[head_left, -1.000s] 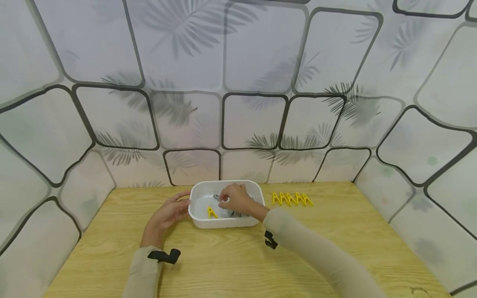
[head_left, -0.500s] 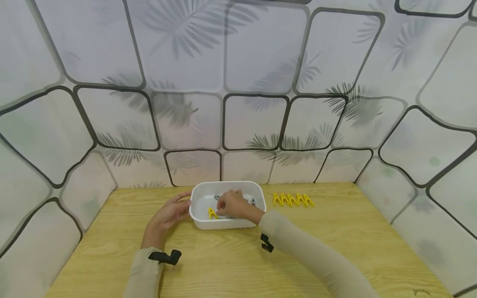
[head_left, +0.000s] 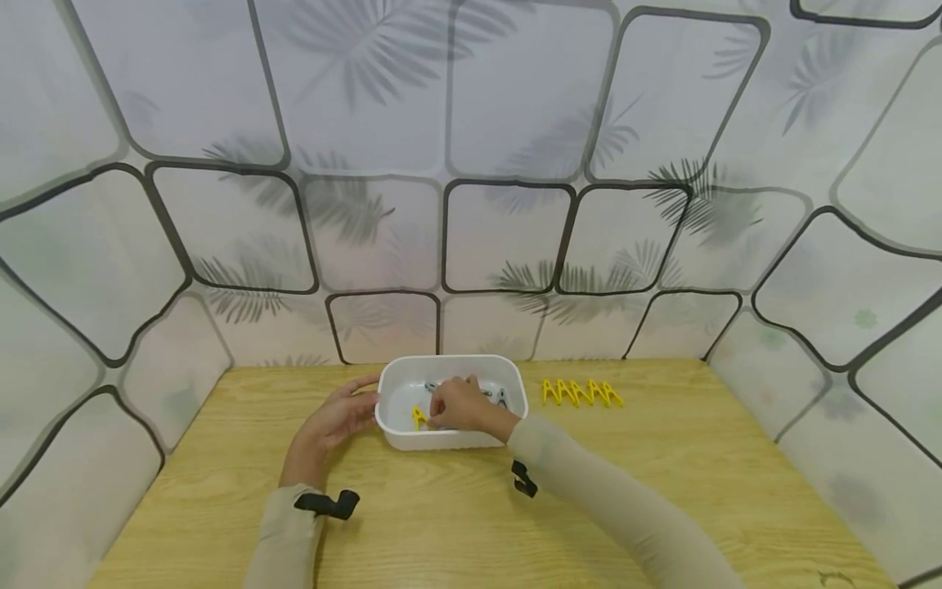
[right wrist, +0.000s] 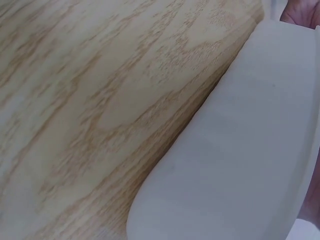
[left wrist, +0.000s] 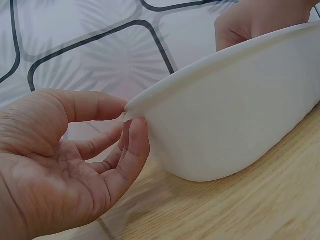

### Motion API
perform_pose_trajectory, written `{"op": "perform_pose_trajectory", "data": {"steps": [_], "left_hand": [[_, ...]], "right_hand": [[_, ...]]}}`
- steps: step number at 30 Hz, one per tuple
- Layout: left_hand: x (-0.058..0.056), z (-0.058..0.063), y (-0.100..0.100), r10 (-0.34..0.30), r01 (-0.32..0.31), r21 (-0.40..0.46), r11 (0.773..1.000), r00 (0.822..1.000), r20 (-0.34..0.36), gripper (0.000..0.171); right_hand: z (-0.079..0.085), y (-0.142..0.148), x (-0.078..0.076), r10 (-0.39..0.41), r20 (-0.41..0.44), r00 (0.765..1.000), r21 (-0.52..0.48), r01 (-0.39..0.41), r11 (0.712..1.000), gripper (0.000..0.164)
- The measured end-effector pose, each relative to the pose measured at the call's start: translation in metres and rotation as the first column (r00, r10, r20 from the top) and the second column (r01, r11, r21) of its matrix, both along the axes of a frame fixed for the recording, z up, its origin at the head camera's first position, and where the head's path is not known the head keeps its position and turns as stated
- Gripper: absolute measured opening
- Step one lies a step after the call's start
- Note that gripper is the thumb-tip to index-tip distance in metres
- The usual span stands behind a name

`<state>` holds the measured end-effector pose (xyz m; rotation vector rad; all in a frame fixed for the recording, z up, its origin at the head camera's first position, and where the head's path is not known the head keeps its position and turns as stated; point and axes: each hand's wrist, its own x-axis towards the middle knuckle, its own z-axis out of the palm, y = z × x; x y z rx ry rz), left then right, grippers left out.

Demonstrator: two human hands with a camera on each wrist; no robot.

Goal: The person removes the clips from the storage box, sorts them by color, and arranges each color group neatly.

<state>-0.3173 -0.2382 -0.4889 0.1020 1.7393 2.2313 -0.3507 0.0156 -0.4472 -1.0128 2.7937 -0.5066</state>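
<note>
A white plastic basin point(head_left: 390, 440) stands on the table, its outer wall also filling much of both wrist views. My left hand point(head_left: 342, 419) holds its left end; in the left wrist view the thumb and bent fingertips meet at the rim. Inside the basin, my right hand point(head_left: 467, 406) has curled fingers that pinch the near side of a yellow clothespin point(head_left: 418, 416), partly hiding it. Grey clothespins lie in the basin too: one point(head_left: 430, 386) behind the fingers, another point(head_left: 503, 398) at the right end. The right fingertips are hidden in the right wrist view.
To the right of the basin, several yellow clothespins point(head_left: 581, 393) form a row on the wooden table point(head_left: 441, 515). A patterned cloth wall point(head_left: 508, 237) encloses the table at the back and sides. Each sleeve carries a black wrist mount.
My right hand has moved away from the grey clothespin at the back left, down to the yellow one, and stays there. My left hand keeps its hold on the basin.
</note>
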Motion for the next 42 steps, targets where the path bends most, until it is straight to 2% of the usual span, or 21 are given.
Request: {"op": "perform_pose_trajectory", "data": {"steps": [11,17,26,36,42], "left_hand": [[0.0002,-0.0008,-0.0004,-0.004,0.004,-0.011,1.000,1.000,-0.008,0.060],[0.0000,0.0014,-0.0008,-0.002,0.001,-0.016,1.000,1.000,-0.017,0.060],[0.0015,-0.0020,-0.0009,-0.008,0.008,-0.019,1.000,1.000,-0.020,0.059],[0.0043,0.0024,0.0003,-0.009,0.009,-0.007,1.000,1.000,-0.014,0.058],[0.0044,0.0040,0.0011,-0.011,0.011,0.005,1.000,1.000,-0.010,0.058]], "right_hand": [[-0.0032,-0.0058,0.0021,-0.048,-0.074,0.996,0.027,0.050,0.998,0.014],[0.0005,-0.0070,0.0034,-0.055,-0.072,0.996,0.032,0.057,0.998,0.015],[-0.0074,-0.0060,0.0003,-0.058,-0.059,0.997,0.044,0.060,0.997,0.020],[-0.0030,-0.0051,0.0024,-0.072,-0.083,0.994,0.041,0.075,0.996,0.018],[0.0001,-0.0034,0.0034,-0.080,-0.089,0.993,0.005,0.081,0.997,0.017]]}}
